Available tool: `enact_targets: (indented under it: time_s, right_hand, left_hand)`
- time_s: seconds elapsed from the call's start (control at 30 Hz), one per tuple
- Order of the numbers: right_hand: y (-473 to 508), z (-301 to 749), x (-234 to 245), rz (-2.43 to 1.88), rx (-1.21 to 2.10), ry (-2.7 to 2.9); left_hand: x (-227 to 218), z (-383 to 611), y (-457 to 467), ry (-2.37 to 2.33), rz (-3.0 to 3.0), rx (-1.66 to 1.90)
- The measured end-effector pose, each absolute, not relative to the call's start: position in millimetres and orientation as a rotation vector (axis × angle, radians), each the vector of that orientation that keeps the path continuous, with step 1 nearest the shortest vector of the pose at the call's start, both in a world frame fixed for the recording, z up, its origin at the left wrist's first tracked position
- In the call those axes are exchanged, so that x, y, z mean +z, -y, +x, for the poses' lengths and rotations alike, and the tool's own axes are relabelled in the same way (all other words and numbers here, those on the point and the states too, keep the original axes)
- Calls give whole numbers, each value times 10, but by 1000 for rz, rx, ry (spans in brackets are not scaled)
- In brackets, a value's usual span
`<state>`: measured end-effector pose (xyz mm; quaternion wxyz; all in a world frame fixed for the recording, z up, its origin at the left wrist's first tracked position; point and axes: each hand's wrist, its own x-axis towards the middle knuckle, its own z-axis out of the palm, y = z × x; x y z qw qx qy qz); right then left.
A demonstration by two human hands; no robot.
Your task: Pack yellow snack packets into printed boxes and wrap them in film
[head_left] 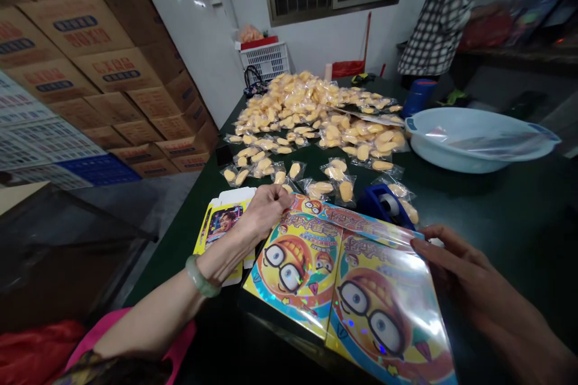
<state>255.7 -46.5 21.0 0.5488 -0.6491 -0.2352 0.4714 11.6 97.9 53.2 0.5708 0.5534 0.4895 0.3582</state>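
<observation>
A large glossy cardboard sheet [343,295] printed with yellow cartoon faces in glasses lies on the dark green table [497,204] in front of me. My left hand [264,210], with a green bangle on its wrist, is closed in a pinch on the sheet's far left corner. My right hand [456,261] rests against the sheet's right edge with its fingers stretched out. A blue tape dispenser [383,204] stands just beyond the sheet. Past it lies a big heap of small clear packets holding yellow pieces [311,114].
A pale blue plastic basin [474,141] sits on the table at the right. A smaller flat printed carton [221,225] lies under my left wrist. Stacked cardboard boxes [90,72] line the left wall. A person in a checked shirt [440,18] stands at the far right.
</observation>
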Motion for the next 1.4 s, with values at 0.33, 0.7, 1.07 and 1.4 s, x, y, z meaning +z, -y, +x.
enact_targets:
  time_s: [0.33,0.7,1.07,1.4]
  right_hand:
    - [444,2522,180,-1382,1238,440]
    - [428,2404,216,-1295,1073,578]
    - [285,2600,223,-1390,967,896]
    - [269,2493,274,-1449,604,992]
  left_hand:
    - [500,88,-954,-1199,1354,895]
    - [647,118,-978,-1409,1475,831]
    - [591,126,-1003,-1460,1522,810]
    - [659,180,-919,-1554,1563,832]
